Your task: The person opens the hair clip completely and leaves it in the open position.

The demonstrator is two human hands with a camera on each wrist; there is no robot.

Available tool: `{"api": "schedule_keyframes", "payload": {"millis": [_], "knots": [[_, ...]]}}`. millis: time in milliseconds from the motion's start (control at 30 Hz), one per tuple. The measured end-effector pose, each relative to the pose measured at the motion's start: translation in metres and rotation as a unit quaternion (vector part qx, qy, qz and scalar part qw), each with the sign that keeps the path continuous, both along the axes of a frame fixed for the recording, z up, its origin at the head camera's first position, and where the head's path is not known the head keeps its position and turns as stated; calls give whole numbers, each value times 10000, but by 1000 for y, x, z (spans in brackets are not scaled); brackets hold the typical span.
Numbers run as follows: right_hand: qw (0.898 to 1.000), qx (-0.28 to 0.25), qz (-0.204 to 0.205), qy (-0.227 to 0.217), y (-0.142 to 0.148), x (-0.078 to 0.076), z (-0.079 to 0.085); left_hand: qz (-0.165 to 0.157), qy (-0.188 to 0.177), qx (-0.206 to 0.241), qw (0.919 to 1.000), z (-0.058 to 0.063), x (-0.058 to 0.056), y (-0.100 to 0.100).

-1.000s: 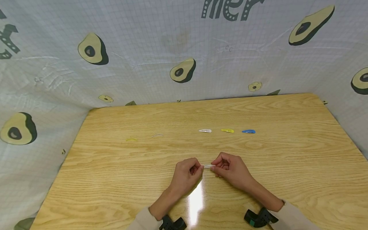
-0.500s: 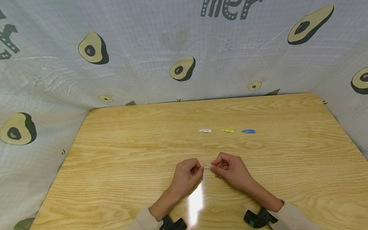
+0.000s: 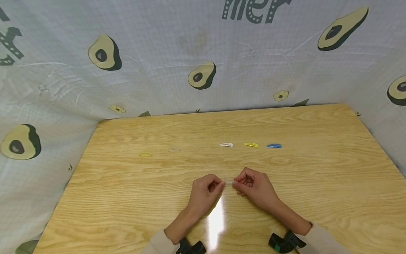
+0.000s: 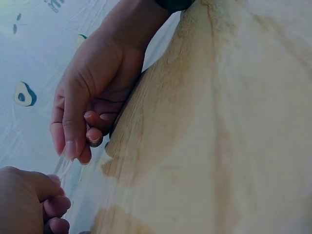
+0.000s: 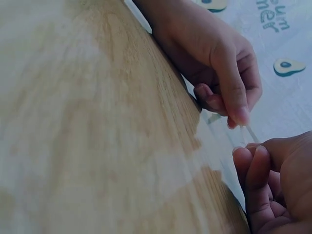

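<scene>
A small, thin white hair clip (image 3: 229, 181) is held between both hands in the head view. My left hand (image 3: 204, 193) pinches its left end between thumb and index finger, and my right hand (image 3: 256, 186) pinches the other end the same way. In the left wrist view, the white hair clip (image 4: 65, 167) shows as two pale, narrow strands between the fingertips. Its ends are hidden under the fingers. Beyond the hands lie a white hair clip (image 3: 226, 145), a yellow one (image 3: 251, 144) and a blue one (image 3: 274, 145) in a row.
On the left side of the wooden table (image 3: 127, 190) lie a thin yellow curved piece (image 3: 145, 154) and a thin whitish curved piece (image 3: 173, 149). A pale curtain (image 3: 152, 42) printed with avocados hangs behind the table and along its sides.
The held white hair clip looks narrower now, with its strands showing apart, after a broader face earlier. Both hands have shifted only slightly and keep their pinch.
</scene>
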State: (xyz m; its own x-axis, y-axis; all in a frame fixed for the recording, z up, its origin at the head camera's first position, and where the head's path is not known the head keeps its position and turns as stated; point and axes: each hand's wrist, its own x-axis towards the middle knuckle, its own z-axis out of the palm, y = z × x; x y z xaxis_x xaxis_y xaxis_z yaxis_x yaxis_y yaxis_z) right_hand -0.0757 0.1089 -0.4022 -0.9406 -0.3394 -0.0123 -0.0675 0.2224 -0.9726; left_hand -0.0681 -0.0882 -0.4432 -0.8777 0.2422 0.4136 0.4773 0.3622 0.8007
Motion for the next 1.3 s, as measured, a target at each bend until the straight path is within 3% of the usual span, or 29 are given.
{"api": "schedule_keyframes", "payload": {"millis": [133, 333, 533, 667, 800, 1033, 1300], "knots": [[9998, -103, -145, 104, -1, 0, -8, 104, 37, 134, 9998, 0, 0, -1], [9971, 206, -490, 541, -5, -5, -23, 458, 223, 238, 9984, 4, -3, 0], [9929, 288, -710, 912, -13, -17, -20, 603, 664, 304, 9955, 12, -12, -5], [9906, 208, -788, 1095, -22, -25, -17, 616, 734, 150, 9953, 15, -20, -13], [9888, 55, -955, 1147, -33, -32, -16, 653, 702, 15, 9954, 17, -30, -21], [9876, -266, -1162, 1022, -52, -45, -17, 1028, 518, 79, 9933, 18, -48, -29], [9869, -341, -1161, 1070, -72, -61, -20, 1509, 897, -164, 9843, 13, -60, -41]]}}
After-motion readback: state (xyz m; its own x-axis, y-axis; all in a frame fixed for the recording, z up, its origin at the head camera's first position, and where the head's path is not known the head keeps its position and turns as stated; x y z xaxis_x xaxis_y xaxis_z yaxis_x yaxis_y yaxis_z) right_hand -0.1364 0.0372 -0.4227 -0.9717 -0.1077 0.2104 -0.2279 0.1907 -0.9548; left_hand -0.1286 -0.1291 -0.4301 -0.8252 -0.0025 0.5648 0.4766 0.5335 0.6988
